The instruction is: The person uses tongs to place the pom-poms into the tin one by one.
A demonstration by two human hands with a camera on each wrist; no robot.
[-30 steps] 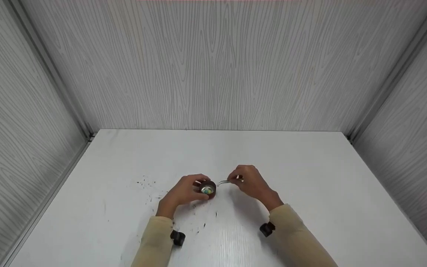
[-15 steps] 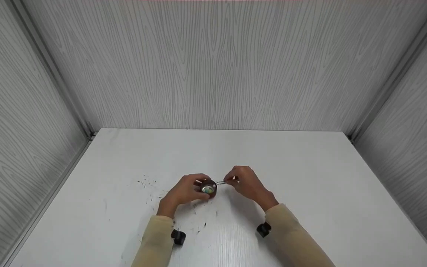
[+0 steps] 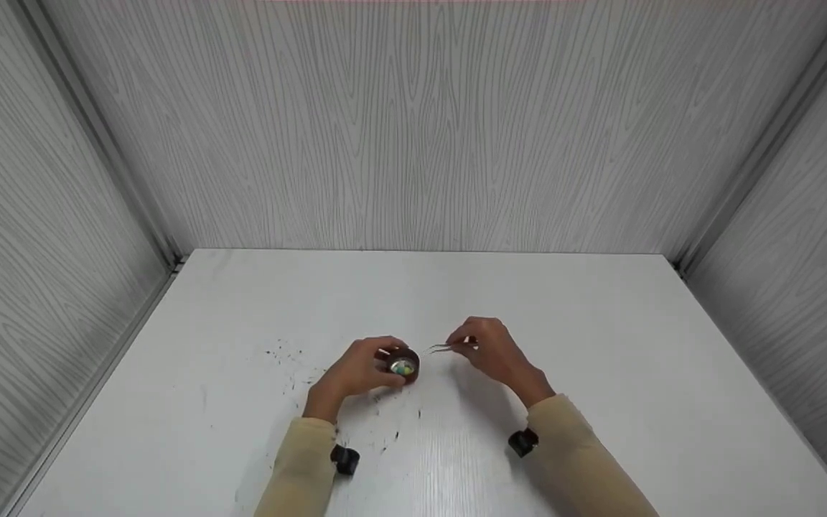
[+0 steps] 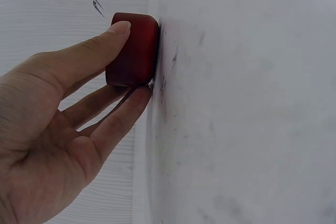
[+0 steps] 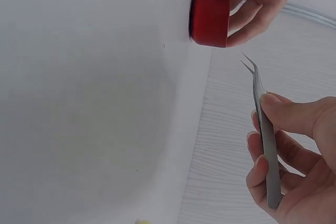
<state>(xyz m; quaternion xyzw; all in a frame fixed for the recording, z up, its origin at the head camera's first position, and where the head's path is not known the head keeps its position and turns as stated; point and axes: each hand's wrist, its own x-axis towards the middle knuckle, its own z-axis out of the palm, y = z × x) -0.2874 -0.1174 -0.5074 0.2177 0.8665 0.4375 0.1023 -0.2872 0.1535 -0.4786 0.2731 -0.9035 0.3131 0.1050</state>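
My left hand (image 3: 357, 370) holds a small round dark red container (image 4: 137, 51) between thumb and fingers, with its base on the white table. Seen from the head view, its opening faces up and shows blue, green and yellow bits inside, too small to make out. To the right and slightly above the table, my right hand (image 3: 491, 352) pinches a pair of bent-tip metal tweezers (image 5: 268, 145). Their tips point toward the container, apart from it. In the right wrist view the tips are spread and nothing shows between them.
Small dark specks and scuffs (image 3: 284, 353) mark the white table (image 3: 571, 309) around the left hand. Grey wood-grain panels (image 3: 413, 129) stand behind and on both sides. A small yellow thing (image 5: 142, 222) peeks in at the bottom edge of the right wrist view.
The right hand brought the tweezer tips to the container's rim, where a small pale bit showed, then drew them back right. That bit no longer shows at the rim. The left hand stayed still.
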